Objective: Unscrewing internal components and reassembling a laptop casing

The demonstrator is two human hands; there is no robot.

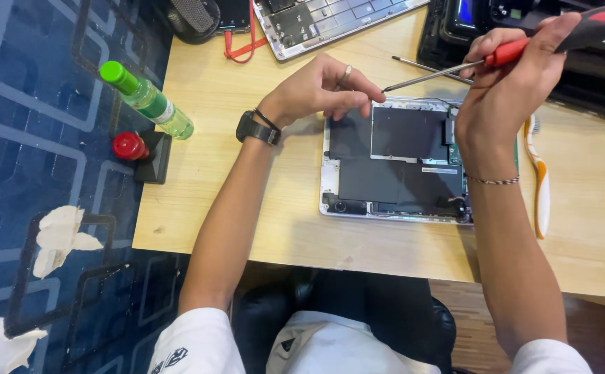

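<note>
— Surface?

— Pale wood counter point(247, 228), bare grain along its near edge. Beside it, blue floor point(32, 125) with a pale line pattern; scraps of white paper point(60, 239) lie on it.

— Containers?

— One clear bottle point(151, 102) with a green cap, lying tilted at the counter's left edge; whether there is liquid inside I cannot tell. Just beside it, a small dark box point(156, 158) with a red round cap point(129, 146) against it.

— The work itself?

— Opened laptop base point(392, 163), innards up, dark sheets covering most of it, lies flat at mid-counter in front of the person. Right hand point(507, 90) is clenched round a red-and-black screwdriver point(524, 48), shaft angled down and left. Left hand point(323, 90), ring and wristwatch on, has fingers pinched together right at the screwdriver's tip, above the base's top left corner; what it pinches is too small to tell.

— Around it?

— White-and-orange toothbrush point(541, 187) right of the base. A second thin tool point(427, 67) behind. Another grey laptop shell point(330, 19) and a black device point(565, 69) at the far edge. Red cord point(247, 45) far left.
</note>
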